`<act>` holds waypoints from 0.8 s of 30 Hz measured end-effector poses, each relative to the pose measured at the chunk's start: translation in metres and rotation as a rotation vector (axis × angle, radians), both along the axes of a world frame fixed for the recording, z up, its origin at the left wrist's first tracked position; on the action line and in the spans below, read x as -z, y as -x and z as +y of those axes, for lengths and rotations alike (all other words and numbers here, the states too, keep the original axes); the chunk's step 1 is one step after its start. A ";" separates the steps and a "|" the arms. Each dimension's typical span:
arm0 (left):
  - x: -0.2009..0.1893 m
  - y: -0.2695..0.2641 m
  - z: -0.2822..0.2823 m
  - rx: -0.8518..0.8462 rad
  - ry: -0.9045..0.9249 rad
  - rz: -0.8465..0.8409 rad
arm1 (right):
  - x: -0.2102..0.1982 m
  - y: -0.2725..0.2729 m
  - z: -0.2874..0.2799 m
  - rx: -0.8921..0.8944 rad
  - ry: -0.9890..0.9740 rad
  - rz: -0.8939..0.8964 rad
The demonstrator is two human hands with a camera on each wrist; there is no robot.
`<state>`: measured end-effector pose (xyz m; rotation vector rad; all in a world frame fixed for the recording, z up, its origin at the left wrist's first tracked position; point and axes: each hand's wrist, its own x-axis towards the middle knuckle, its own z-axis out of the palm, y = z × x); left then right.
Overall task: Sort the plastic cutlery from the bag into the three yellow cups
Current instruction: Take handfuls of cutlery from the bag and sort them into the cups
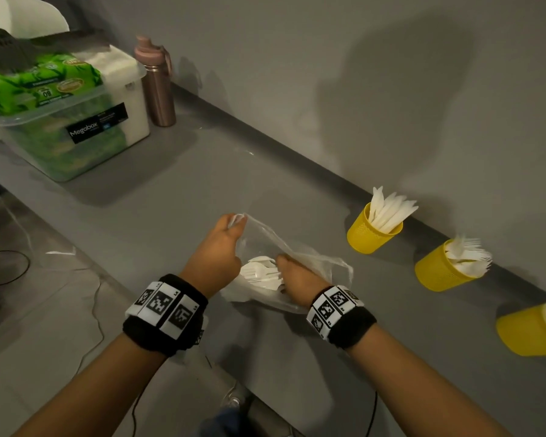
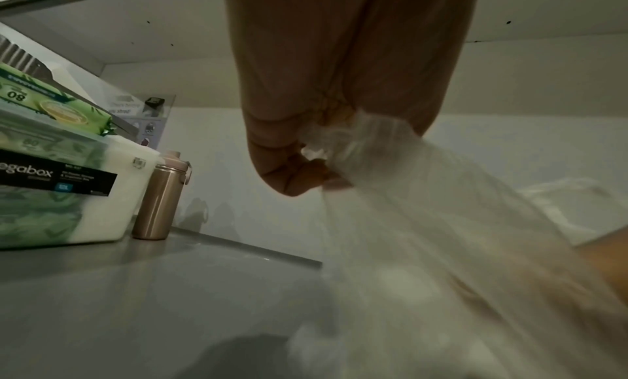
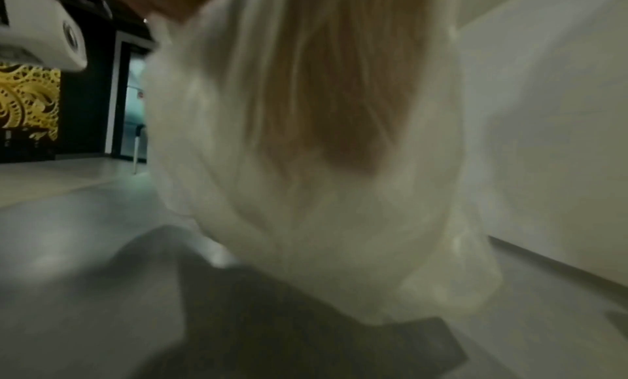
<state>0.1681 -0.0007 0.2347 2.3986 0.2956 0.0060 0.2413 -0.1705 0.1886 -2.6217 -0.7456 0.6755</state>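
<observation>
A clear plastic bag (image 1: 300,250) lies on the grey table (image 1: 171,190) with white plastic cutlery (image 1: 260,272) inside. My left hand (image 1: 235,222) pinches the bag's upper edge and lifts it open; in the left wrist view its fingers (image 2: 289,167) clamp the bunched bag (image 2: 441,223). My right hand (image 1: 281,274) reaches into the bag's mouth among the cutlery, and its fingers are hidden. In the right wrist view that hand shows only as a blur through the bag (image 3: 339,223). Three yellow cups stand by the wall: one with knives (image 1: 371,236), one with forks (image 1: 438,274), and one cut off by the frame edge (image 1: 527,334).
A clear storage box (image 1: 85,127) with green packs stands at the back left, with a rose-gold bottle (image 1: 158,89) beside it. The grey wall (image 1: 360,89) runs right behind the cups. Cables lie on the floor (image 1: 29,294) past the table's left edge.
</observation>
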 end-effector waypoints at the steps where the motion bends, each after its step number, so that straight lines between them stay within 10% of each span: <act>1: -0.001 -0.001 0.004 0.005 -0.017 0.003 | 0.000 -0.001 -0.005 -0.015 -0.037 -0.073; 12: -0.006 -0.004 0.029 0.115 -0.299 -0.023 | -0.007 -0.030 -0.030 0.036 -0.107 0.002; 24: -0.003 -0.030 0.043 0.138 -0.102 0.048 | -0.035 -0.014 -0.037 0.062 -0.366 -0.010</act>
